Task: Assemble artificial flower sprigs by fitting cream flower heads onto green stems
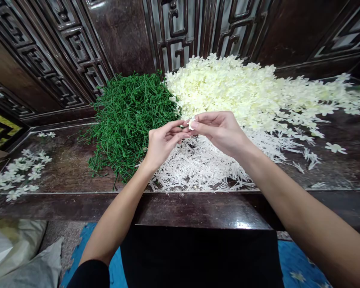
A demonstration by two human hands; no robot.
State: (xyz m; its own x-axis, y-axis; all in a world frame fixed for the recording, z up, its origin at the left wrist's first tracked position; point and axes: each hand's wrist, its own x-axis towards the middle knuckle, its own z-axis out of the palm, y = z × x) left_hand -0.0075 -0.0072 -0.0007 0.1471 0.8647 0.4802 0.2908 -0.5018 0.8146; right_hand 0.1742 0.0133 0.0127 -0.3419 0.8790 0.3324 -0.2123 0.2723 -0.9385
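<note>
In the middle of the head view my two hands meet fingertip to fingertip. My right hand (220, 130) pinches a small white artificial flower piece (191, 123) between thumb and fingers. My left hand (166, 140) has its fingers drawn together beside that piece; what they grip is too small to make out. Below the hands spreads a heap of thin white stamen pieces (198, 168). Behind my left hand lies a pile of green plastic stems (132, 116). A large mound of cream-white artificial flower heads (228, 88) rises behind my right hand.
Finished-looking white flowers (21, 176) lie at the left of the dark wooden bench (72, 164). A carved wooden backrest (123, 36) stands behind the piles. One loose flower head (335, 148) is at the right. Pale sacks (45, 260) rest on the floor at lower left.
</note>
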